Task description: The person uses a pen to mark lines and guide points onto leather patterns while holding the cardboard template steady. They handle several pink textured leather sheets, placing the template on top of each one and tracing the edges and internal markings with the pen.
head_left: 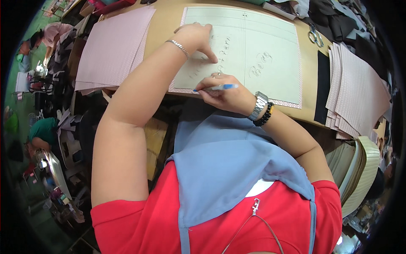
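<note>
A pale rectangular template board (pixel 275 51) with ruled lines and handwriting lies on the table, over a pink patterned sheet (pixel 287 103) that shows as a narrow rim around it. My left hand (pixel 198 40) rests on the board's left part, fingers spread and pressing down, holding nothing. Near the board's lower left corner, my right hand (pixel 230 95) grips a clear pen (pixel 224 87) with blue ends. The pen's tip is at the near edge, by the pink rim. Part of the left edge is hidden under my left hand.
Pink patterned sheets (pixel 112 48) lie at the left; another stack (pixel 355 89) is at the right beside a black strip (pixel 322 86). Scissors (pixel 315 35) lie at the back right, near dark fabric pieces (pixel 332 21). Upright boards (pixel 359 169) stand below right. Other people work far left.
</note>
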Action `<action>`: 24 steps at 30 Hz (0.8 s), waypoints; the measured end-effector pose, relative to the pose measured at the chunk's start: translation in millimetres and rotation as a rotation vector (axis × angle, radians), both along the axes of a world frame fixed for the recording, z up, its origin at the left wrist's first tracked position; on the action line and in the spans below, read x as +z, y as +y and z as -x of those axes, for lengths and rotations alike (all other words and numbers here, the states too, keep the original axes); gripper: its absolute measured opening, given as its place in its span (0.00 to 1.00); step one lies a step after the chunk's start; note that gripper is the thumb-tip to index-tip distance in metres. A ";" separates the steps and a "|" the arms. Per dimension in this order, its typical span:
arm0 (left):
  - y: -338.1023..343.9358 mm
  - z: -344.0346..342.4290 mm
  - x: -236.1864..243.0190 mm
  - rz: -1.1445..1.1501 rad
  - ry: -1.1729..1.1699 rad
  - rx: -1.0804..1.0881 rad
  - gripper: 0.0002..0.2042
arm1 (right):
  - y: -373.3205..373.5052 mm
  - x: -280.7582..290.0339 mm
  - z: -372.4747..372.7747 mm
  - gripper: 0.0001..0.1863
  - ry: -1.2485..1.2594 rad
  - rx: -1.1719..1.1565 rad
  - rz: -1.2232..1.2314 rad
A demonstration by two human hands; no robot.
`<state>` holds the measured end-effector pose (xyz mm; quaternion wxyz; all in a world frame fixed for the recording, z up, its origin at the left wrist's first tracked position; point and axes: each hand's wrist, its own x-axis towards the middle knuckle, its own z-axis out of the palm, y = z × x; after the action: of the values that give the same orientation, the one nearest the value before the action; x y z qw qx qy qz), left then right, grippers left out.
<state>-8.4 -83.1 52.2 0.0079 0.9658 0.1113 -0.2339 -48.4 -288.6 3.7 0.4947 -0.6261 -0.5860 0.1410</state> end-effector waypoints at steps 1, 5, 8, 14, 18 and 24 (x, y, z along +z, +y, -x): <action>0.9 0.3 -0.8 0.001 -0.003 0.008 0.57 | 6.5 -1.5 1.0 0.06 -0.054 0.018 0.039; 3.7 0.6 -5.2 0.005 -0.014 -0.010 0.58 | 15.6 -3.9 3.2 0.05 -0.135 0.037 0.096; 4.0 1.0 -6.5 0.003 0.001 0.002 0.59 | 8.2 -4.2 -0.2 0.06 -0.167 -0.003 -0.021; 1.4 0.2 -6.7 0.012 -0.025 -0.033 0.57 | 12.3 -3.6 1.9 0.05 -0.200 0.038 0.083; 1.0 -4.2 -8.2 0.045 -0.095 -0.149 0.55 | 13.3 -10.6 1.6 0.06 -0.164 -0.019 0.034; 16.3 -1.7 -20.2 0.066 -0.144 -0.089 0.61 | -96.2 23.7 -54.5 0.03 -0.024 -0.246 0.070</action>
<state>-6.6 -66.7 32.0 0.0373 0.9834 0.0597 -0.1675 6.1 -384.8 27.4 0.4791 -0.7119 -0.5052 0.0921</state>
